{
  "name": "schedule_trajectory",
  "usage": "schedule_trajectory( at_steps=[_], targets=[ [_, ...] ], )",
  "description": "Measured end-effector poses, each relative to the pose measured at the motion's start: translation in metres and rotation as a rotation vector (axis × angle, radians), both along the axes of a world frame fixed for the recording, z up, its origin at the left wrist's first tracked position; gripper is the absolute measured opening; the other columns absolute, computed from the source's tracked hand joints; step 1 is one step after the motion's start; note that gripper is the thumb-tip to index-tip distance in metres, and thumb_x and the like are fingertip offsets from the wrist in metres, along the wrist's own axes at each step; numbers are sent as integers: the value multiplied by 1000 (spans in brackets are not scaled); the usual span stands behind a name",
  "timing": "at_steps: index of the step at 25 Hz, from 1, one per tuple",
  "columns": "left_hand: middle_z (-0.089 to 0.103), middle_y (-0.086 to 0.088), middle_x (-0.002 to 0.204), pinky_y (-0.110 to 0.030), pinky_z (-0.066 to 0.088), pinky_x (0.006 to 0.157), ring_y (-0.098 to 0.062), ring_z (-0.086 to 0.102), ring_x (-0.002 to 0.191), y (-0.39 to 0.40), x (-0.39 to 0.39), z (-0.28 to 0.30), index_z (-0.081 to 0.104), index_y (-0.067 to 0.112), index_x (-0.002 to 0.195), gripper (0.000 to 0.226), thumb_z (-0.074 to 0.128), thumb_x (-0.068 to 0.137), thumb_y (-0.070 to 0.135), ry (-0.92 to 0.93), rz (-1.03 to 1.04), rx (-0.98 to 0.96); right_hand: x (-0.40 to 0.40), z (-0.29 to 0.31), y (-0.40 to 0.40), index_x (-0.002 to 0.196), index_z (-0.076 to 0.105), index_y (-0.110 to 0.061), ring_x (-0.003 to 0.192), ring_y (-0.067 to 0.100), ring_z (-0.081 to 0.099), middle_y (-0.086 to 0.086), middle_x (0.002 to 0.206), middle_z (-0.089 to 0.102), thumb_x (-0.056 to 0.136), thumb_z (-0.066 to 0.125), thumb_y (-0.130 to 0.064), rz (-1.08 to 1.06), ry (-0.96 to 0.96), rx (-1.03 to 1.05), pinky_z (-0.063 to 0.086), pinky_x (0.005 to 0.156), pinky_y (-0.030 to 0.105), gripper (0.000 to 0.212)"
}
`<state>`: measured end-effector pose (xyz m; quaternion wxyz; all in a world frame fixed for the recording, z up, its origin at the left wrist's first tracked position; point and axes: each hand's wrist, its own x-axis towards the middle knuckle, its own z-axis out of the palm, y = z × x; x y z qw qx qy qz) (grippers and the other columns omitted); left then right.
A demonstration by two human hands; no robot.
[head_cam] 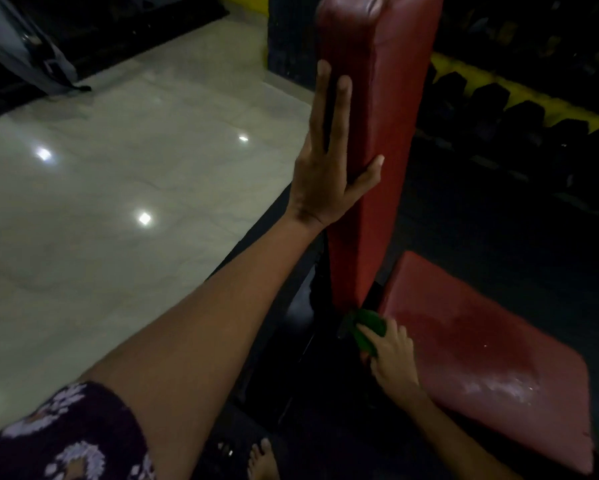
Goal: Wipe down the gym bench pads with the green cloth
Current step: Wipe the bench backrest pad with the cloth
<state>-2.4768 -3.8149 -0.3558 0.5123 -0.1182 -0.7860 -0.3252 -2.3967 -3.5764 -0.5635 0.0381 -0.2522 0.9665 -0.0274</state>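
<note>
Wiping backrest pad [384, 133] base: right hand [391, 355] grips green cloth [369, 327], left hand [329, 161] flat bracing; seat pad [481, 358] streaked wet, rest unclear

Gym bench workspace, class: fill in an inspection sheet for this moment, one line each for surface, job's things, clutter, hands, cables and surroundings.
Surface: red seat pad, glossy, with pale patches near its front; whether wet or worn cannot be told.
Job's things: upright red back pad; green cloth at the gap where the pads meet.
Clutter: nothing seen.
Hands: left hand flat, fingers straight along the back pad's side, thumb across its front edge; right hand grips the cloth.
Cables: nothing seen.
Surroundings: pale shiny floor reflecting lights; dark dumbbells in a row on the right; bare foot below.
</note>
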Motion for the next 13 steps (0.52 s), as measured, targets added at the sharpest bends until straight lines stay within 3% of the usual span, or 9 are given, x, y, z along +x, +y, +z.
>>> schedule_trajectory(
  at_steps=[3,5,7,9,11,13],
  targets=[
    [13,-40,143,-38,19,114,-36,15,138,2,7,1,-26,30,142,102,59,86,41,-106,195,-109,-7,42,-7,127,58,-17,109,35,48,19,124,45,77,67,5,-369,-101,-649,41,92,37,55],
    [16,-37,146,-53,8,112,-35,15,139,6,19,5,-27,25,143,104,56,87,51,-236,342,-151,-31,73,-32,128,57,-15,115,28,48,13,126,47,81,69,-12,-471,-108,-920,39,101,36,48],
    [15,-32,149,-54,-2,111,-33,10,140,9,35,10,-10,11,147,102,59,85,54,-326,423,-191,-45,93,-66,131,53,-24,123,21,46,5,133,48,80,64,-38,-438,-202,-1160,36,106,40,54],
    [6,-22,153,-48,-9,113,-32,4,142,12,50,12,3,4,145,94,64,85,45,-327,417,-302,-47,96,-93,137,44,-31,133,19,36,1,145,40,79,53,-51,-514,-299,-1262,27,111,45,62],
    [-3,-8,158,-45,-11,114,-27,-1,145,17,61,10,13,9,148,80,60,87,31,-289,327,-580,-44,87,-101,139,41,-30,134,19,34,-1,146,37,84,48,-49,-619,-294,-1227,26,111,49,59],
    [18,-11,156,-41,-3,118,-27,13,145,26,63,4,43,6,137,55,53,86,22,-332,172,-866,-56,80,-93,139,42,-26,127,22,42,2,137,41,92,50,-41,-673,-314,-1215,34,106,50,50]
  ],
)
